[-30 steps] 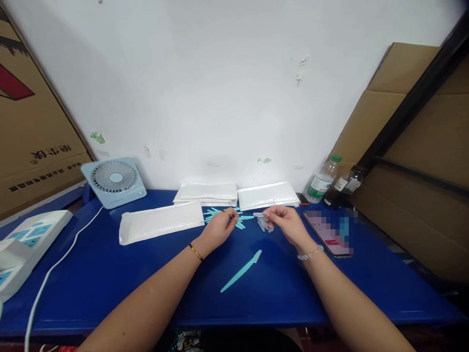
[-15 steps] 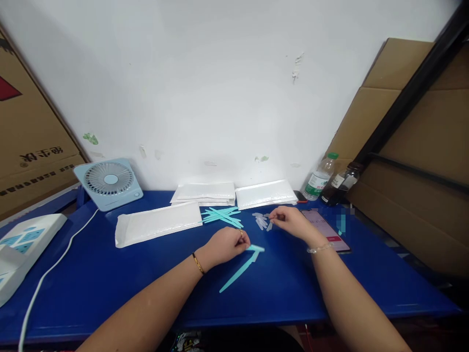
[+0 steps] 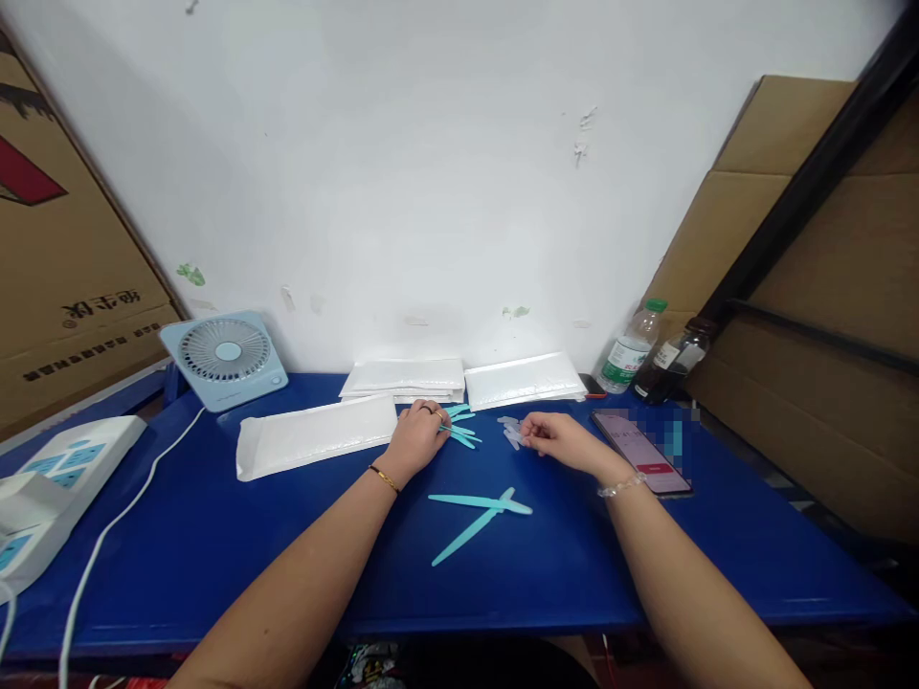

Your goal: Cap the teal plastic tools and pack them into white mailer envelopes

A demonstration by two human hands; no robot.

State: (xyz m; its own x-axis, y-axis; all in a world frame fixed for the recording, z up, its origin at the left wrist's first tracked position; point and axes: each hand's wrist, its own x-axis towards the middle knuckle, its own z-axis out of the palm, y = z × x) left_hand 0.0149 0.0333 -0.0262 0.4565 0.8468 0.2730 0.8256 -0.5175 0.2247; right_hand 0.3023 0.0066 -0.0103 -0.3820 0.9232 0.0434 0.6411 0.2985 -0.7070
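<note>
My left hand [image 3: 420, 435] has its fingers closed on a razor in the pile of slim teal eyebrow razors [image 3: 460, 435], covering part of the pile. My right hand [image 3: 556, 440] is at the small pile of clear blade caps [image 3: 509, 429], thumb and fingers pinched; a cap seems to be between them, partly hidden. Nearer to me, two teal razors [image 3: 474, 502] lie crossed on the blue table [image 3: 567, 565], their heads overlapping on the right.
White padded envelopes [image 3: 316, 435] lie left of the razors, with more [image 3: 524, 380] along the wall. To the right are a phone [image 3: 642, 455], a green-capped bottle [image 3: 632, 349] and a dark bottle [image 3: 671, 364]. A fan [image 3: 226, 359] and a power strip [image 3: 72, 478] stand left.
My left hand has let go of a razor, which now lies across the other one, and has moved up and left to the pile. My right hand has shifted slightly left at the caps.
</note>
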